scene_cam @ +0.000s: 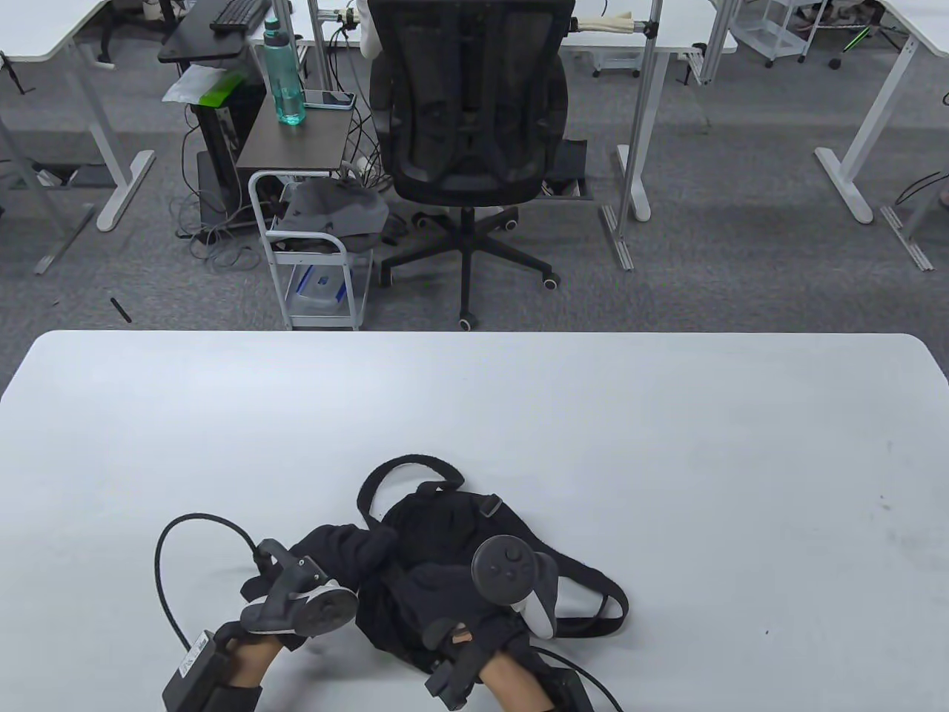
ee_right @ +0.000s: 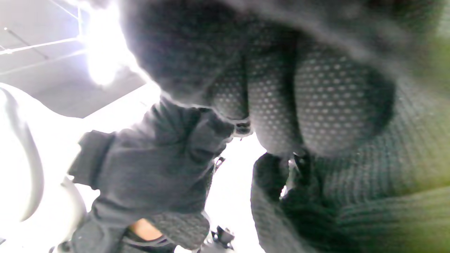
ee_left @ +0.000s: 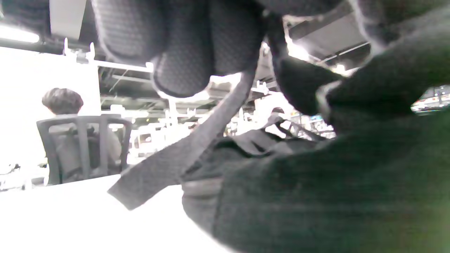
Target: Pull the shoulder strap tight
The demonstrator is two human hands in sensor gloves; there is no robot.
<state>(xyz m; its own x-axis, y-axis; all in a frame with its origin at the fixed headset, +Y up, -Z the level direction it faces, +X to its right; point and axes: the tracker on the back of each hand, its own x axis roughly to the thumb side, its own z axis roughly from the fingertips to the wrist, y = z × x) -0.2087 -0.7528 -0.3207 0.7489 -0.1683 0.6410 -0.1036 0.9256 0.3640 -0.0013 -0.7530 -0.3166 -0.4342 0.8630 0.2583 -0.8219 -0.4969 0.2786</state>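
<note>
The bag (scene_cam: 445,549), a small black one, lies on the near part of the table (scene_cam: 667,445), just in front of the person, with both hands on it; the left hand (scene_cam: 337,552) reaches over its left side, and in the left wrist view its fingers (ee_left: 182,45) close on a flat grey strap (ee_left: 197,144) whose free end hangs toward the table; the right hand (scene_cam: 445,593) rests on the middle of the bag, and in the right wrist view its fingers (ee_right: 299,95) curl into the dark cloth, but which part they grip I cannot tell.

To do this step well, I think the right hand should press the bag down firmly so it does not slide; the left hand should pull the strap's free end in a straight line away from the buckle, not sideways, because a twisted strap can jam; the buckle itself is hidden, so its place is only a guess; a slow, steady pull is better than a jerk.

The table is white and smooth, so the bag can slip easily; a second strap loop (scene_cam: 593,593) lies at the bag's right; behind the table are grey carpet, a black chair (scene_cam: 467,111), a small cart (scene_cam: 311,252), a bottle (scene_cam: 285,74) on a side stand, and other white desks.
</note>
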